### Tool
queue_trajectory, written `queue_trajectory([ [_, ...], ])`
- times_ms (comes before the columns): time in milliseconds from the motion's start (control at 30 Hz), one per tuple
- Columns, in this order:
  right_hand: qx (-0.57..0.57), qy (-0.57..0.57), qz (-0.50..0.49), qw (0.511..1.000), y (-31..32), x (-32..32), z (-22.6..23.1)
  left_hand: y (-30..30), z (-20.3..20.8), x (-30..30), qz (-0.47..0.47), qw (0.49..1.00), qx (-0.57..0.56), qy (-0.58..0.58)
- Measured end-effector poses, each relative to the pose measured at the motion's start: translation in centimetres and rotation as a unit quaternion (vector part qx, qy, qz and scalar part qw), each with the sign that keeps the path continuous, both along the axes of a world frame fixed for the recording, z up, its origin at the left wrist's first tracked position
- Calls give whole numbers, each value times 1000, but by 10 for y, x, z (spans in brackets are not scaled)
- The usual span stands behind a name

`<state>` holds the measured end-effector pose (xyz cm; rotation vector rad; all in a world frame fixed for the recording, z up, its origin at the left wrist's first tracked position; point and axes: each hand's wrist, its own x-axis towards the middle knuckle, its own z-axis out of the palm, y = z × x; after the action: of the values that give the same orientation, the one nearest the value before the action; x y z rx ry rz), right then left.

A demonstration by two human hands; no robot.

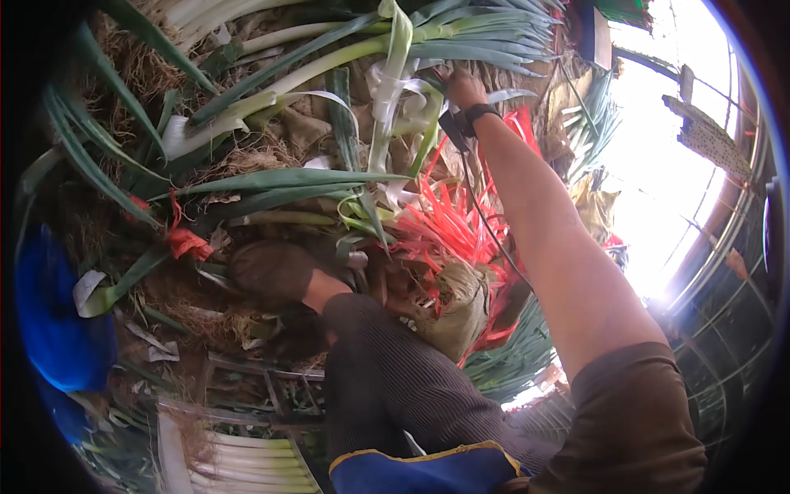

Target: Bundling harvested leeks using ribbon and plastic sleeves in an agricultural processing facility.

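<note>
My right hand [464, 88] reaches up to the top middle, a black band [480, 114] and cable at its wrist. Its fingers look curled in beside the green tops of a bundle of leeks [485, 34]; what they hold, if anything, is hidden behind the hand. A leek [329, 64] with a pale stalk lies just left of it, its leaves running to the right. Peeled whitish leek leaves [387, 103] hang near the hand. Below it spreads a tangle of red plastic ties [444, 216]. My left hand does not show.
Loose leeks [271, 183], roots and trimmings cover the ground around my shoe [270, 270]. A tan sack [457, 309] sits by my knee. Lower left, a crate [171, 449] holds trimmed white leeks [247, 461]. Blue plastic [62, 329] lies at the left edge.
</note>
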<state>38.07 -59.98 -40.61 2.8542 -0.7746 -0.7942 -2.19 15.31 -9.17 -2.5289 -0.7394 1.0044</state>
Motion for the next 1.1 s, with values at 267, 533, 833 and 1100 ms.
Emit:
queue_trajectory([
  [267,174,-38,54,983,38,-30,60,-7,10,-17,42,999,-10,-32],
  [533,423,-153,-85,889,192,24,247,-11,31,-43,87,993,-27,-75],
  [833,744,-11,126,657,460,80,340,-30,37,-61,124,983,-14,-134],
  [1100,768,80,238,589,599,49,344,-45,36,-24,52,965,150,-209],
])
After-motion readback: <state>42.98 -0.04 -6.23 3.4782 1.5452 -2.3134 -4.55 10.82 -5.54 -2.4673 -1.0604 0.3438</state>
